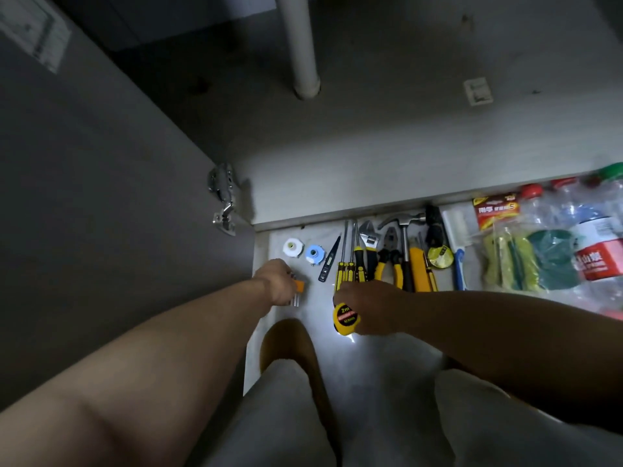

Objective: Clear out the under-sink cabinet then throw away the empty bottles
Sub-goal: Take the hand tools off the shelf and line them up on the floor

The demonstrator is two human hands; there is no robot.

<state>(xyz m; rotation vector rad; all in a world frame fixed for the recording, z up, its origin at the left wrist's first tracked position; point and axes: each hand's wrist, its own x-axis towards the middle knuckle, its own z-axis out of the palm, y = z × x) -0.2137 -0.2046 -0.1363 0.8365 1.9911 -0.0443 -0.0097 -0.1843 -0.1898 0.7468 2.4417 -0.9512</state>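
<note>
Under-sink cabinet (387,136): standing open and, in the part visible, already bare, with only the white drain pipe (300,45) coming down into its floor and a small pale square fitting (478,91) on the right. Grey cabinet door (101,183): swung wide on the left, hinge (222,197) at the front corner, walling off that side. Floor (381,358) in front of the cabinet lip: serving as the sorting ground, apparently so that everything can be seen at once.

Clear plastic bottles (580,237) with red and green caps: heaped at the far right, touching a bag of green and yellow scouring pads (526,261) and a red-and-yellow packet (495,210); probably kept together for binning, not yet thrown away.

Row of tools, heads toward the cabinet lip, packed side by side: hammer (406,237), pliers (391,254), adjustable wrench (370,237), yellow-handled screwdrivers (347,267), dark tester pen (328,261), blue-handled brush (458,261). Little room between them; open floor only nearer the knees and between the hands.

Right hand (374,308): fingers wrapped round a yellow tape measure (346,317), just below the screwdriver handles, likely to extend the row. Left hand (274,281): fingers closed on an orange-holdered hex key set (298,289), near the door edge, so tight on that side.

White tape roll (292,247) and blue tape roll (315,253): lying flat just beyond the left hand.
</note>
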